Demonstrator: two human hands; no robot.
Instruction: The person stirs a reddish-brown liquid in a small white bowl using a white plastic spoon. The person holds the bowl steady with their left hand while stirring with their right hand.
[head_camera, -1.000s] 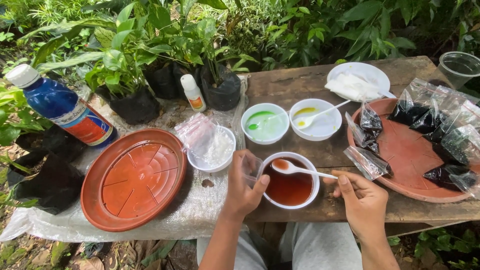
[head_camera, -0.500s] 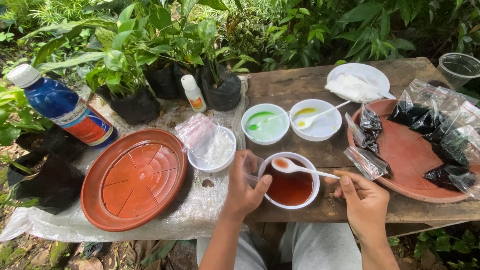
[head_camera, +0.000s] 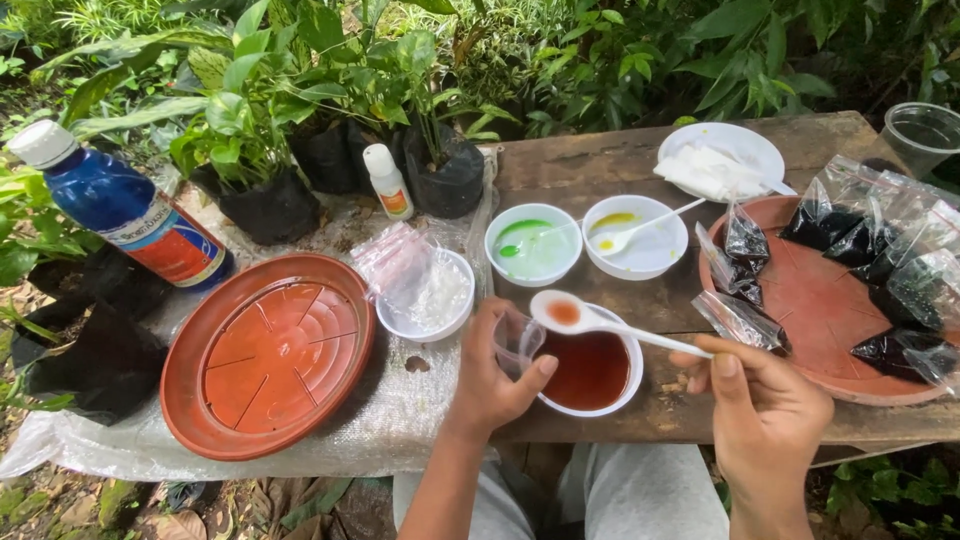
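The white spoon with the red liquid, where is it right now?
In the head view the white spoon is held by the right hand, lifted over the bowl of red liquid at centre, its tip next to the small clear bag in the left hand.

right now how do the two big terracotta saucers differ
The left saucer lies on clear plastic sheeting and is bare; the right saucer sits on the wooden table and carries small clear bags of dark stuff. The left shows whole; the right is cut off by the picture edge. Both are round, ribbed and terracotta-coloured.
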